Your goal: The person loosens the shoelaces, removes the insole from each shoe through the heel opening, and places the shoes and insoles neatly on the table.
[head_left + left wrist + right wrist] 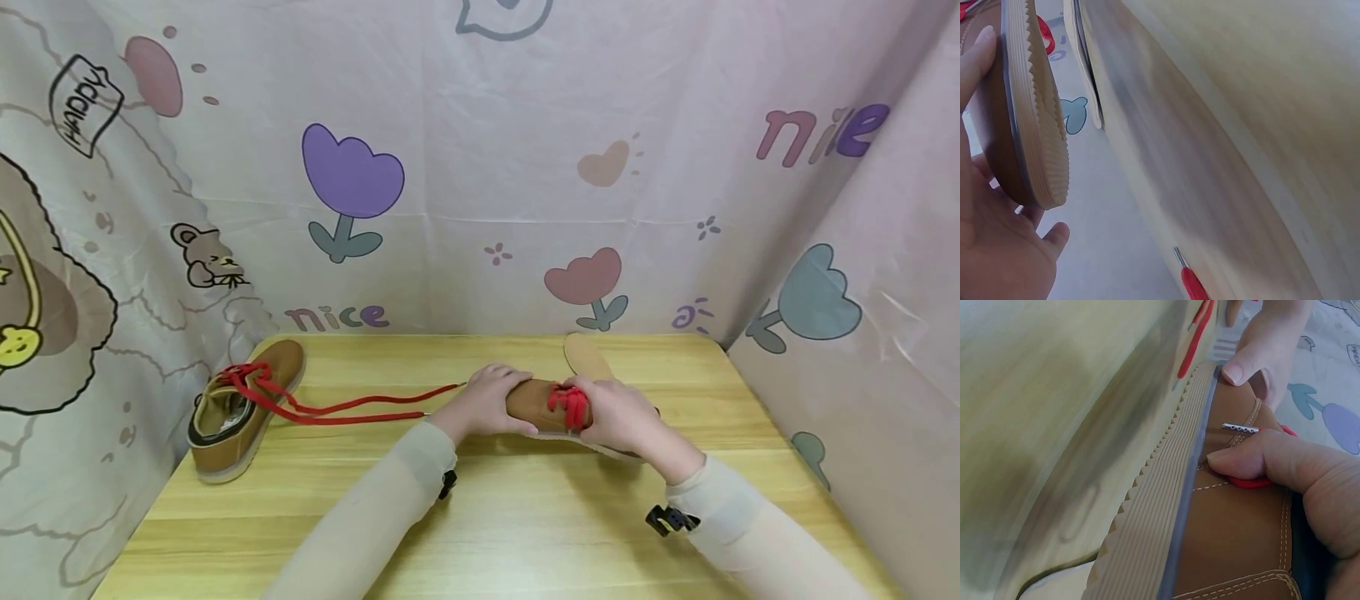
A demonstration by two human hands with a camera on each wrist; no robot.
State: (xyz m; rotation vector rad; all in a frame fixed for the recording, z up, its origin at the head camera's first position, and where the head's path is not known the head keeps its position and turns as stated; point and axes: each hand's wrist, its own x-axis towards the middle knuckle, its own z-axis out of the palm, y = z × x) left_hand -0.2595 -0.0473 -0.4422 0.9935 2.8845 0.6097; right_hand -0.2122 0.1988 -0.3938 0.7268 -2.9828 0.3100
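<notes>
Both hands hold a brown shoe (pixel 534 405) with a pale ridged sole, its toe pointing left. My left hand (pixel 486 402) grips the toe, thumb on the near side and fingers on the far side. My right hand (pixel 621 419) grips the middle of the shoe, beside the red laces (pixel 574 407). In the right wrist view its thumb presses on the brown upper, close to a metal lace tip (pixel 1239 428). The left wrist view shows the toe's sole (pixel 1041 119) raised over the tabletop. The right hand covers most of the heel end.
A second brown shoe (pixel 283 367) stands at the table's left edge. Its long red laces (pixel 352 419) stretch right toward my left hand. A tan insole (pixel 587 357) lies behind the held shoe. Printed curtains (pixel 480 167) rise behind the wooden table (pixel 495 533) and at its sides.
</notes>
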